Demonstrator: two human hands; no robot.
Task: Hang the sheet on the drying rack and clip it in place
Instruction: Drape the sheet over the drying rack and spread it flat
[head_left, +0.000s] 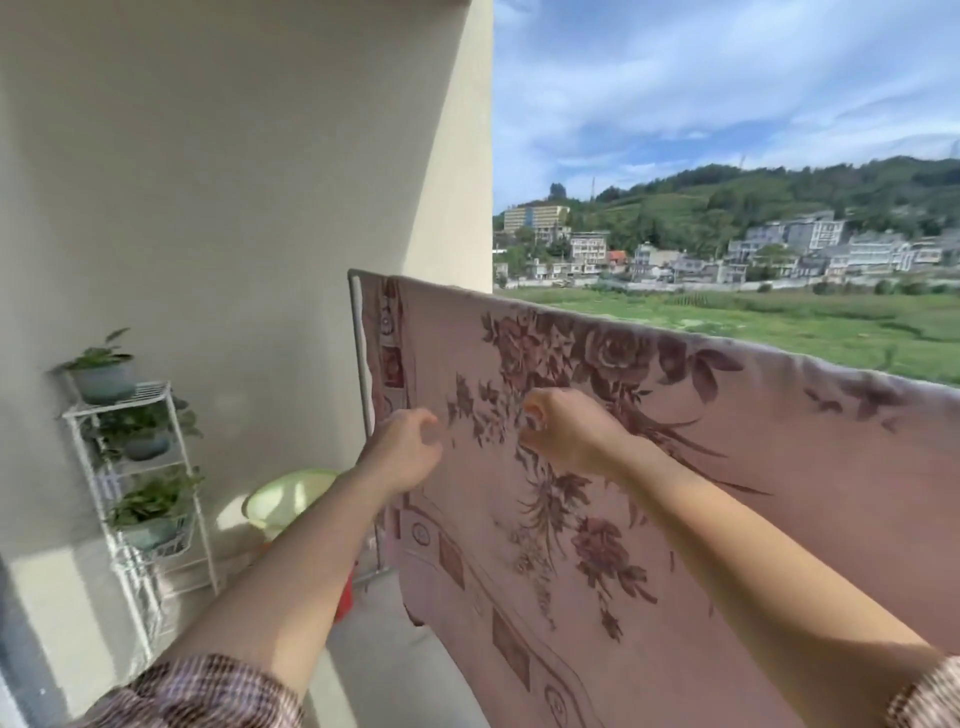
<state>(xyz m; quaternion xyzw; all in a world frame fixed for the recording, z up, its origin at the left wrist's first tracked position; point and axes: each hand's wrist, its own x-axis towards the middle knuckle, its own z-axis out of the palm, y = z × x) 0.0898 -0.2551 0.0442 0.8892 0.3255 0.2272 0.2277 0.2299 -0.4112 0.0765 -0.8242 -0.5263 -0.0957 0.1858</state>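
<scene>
Checked sleeves (208, 691) sat nearest me. The pink floral sheet (571, 519) already hung over the drying rack (357, 332), so I judged clipping was in hand. The left hand (410, 447) hovered at the sheet, fingers (428, 418) loosely curled and empty. The right hand (569, 434) pinched a small pale piece (533, 420), probably a clip, which next needed raising to the top rail.
</scene>
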